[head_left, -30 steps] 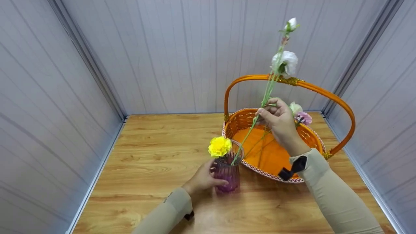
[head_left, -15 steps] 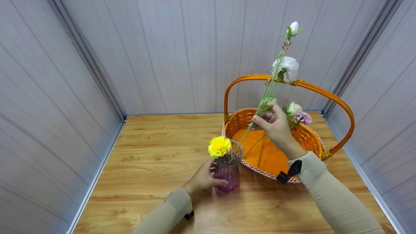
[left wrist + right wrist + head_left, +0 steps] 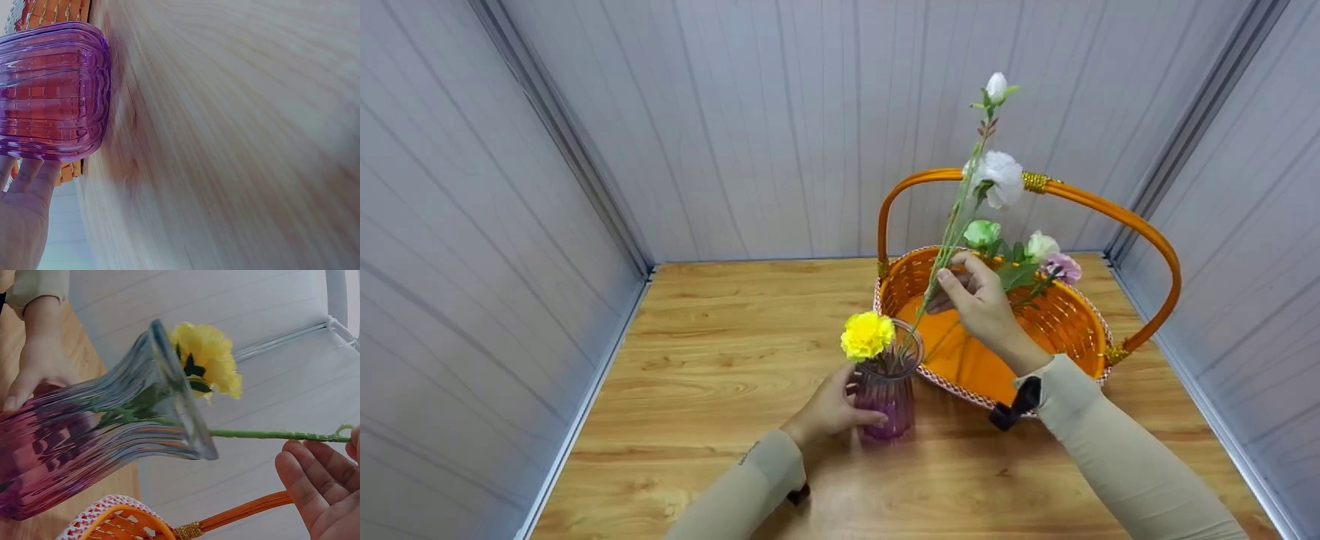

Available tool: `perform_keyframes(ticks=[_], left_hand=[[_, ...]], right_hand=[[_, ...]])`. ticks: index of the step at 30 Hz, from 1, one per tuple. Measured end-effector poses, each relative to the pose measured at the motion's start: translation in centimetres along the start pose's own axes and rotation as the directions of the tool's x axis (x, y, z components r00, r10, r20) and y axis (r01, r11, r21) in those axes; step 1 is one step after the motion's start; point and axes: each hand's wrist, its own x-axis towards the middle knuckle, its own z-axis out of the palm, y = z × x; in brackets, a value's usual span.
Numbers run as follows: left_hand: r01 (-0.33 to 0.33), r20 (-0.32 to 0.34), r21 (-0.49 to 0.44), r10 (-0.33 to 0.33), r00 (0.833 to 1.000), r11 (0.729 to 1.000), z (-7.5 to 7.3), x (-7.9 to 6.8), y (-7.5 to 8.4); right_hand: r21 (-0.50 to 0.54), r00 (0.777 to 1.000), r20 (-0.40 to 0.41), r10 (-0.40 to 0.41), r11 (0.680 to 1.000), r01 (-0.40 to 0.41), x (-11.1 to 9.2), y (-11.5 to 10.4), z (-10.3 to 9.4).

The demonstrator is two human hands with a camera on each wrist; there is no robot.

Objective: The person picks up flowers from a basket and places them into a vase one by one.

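Observation:
A ribbed purple glass vase [image 3: 889,405] stands on the table, and my left hand [image 3: 832,409] holds it from the left, thumb across its front. In the right wrist view the left hand's fingers show through the glass of the vase [image 3: 50,450]. A yellow carnation [image 3: 867,336] leans over the rim. My right hand [image 3: 979,300] pinches the green stem of a long white flower [image 3: 997,180], which has a bud at its tip. The lower stem [image 3: 253,434] runs down through the vase's mouth; its end is hard to make out among other stems.
Right behind the vase sits an orange wicker basket [image 3: 1065,322] with a tall arched handle [image 3: 1155,247]. Inside it lie a green flower [image 3: 982,233], a cream one [image 3: 1041,246] and a pink-purple one [image 3: 1061,268]. Pale panel walls [image 3: 810,135] enclose the wooden table [image 3: 720,360].
My right hand has moved down and to the left, bringing the white flower lower and its stem deeper into the vase. The green flower has come into view; my left hand stays put.

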Motion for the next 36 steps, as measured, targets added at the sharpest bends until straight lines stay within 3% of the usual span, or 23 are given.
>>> perform_keyframes(ticks=[10, 17, 25, 36], left_hand=[[0.007, 0.016, -0.03, -0.006, 1.0, 1.0, 0.1, 0.0, 0.2], [0.003, 0.013, -0.033, -0.002, 1.0, 0.999, 0.0, 0.0, 0.1], [-0.016, 0.009, -0.005, 0.016, 1.0, 1.0, 0.1, 0.1, 0.0], [-0.024, 0.004, 0.031, 0.024, 1.0, 0.999, 0.1, 0.0, 0.2]], right_hand=[[-0.134, 0.992, 0.122, 0.037, 0.991, -0.02, -0.5, 1.0, 1.1], [-0.263, 0.977, 0.19, 0.099, 0.964, -0.047, -0.6, 1.6, 1.7], [-0.302, 0.975, 0.206, 0.085, 0.953, -0.02, -0.7, 2.7, 2.1], [-0.306, 0.971, 0.178, 0.159, 0.947, -0.099, -1.4, 3.5, 0.7]])
